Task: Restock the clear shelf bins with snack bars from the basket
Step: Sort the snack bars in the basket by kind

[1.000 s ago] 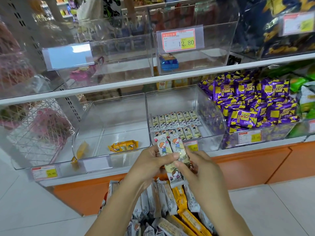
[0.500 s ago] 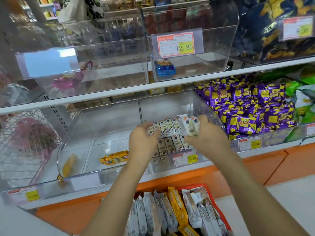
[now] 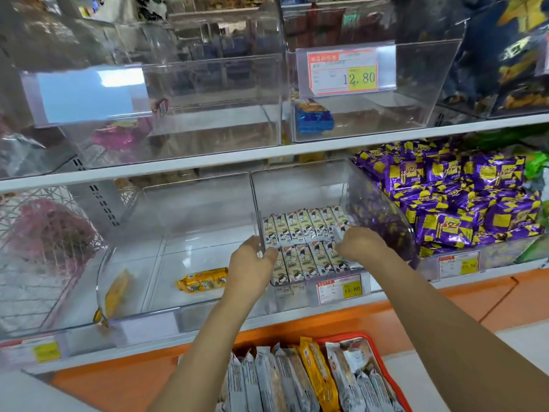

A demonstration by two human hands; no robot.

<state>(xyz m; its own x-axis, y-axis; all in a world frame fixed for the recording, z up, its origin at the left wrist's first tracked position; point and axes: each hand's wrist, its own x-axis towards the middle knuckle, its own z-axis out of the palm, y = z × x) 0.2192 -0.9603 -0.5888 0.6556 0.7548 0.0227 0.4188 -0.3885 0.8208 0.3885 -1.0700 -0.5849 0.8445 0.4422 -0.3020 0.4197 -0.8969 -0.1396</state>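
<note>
Reaching into the middle clear bin (image 3: 300, 185) with both hands. Left hand (image 3: 252, 263) clasped over the bin's left wall; right hand (image 3: 361, 243) curled round a white-wrapped snack bar (image 3: 339, 230), touching the two neat rows of bars (image 3: 303, 233) inside. Near, below: red basket (image 3: 386, 364) packed with upright bars.

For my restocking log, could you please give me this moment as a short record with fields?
middle bin: two rows of white bars
right hand: grips one held bar at the back row's right end
left hand: at the bin's left wall, grip unclear
left bin: two yellow bars
basket: red, holds white and yellow bars
</note>
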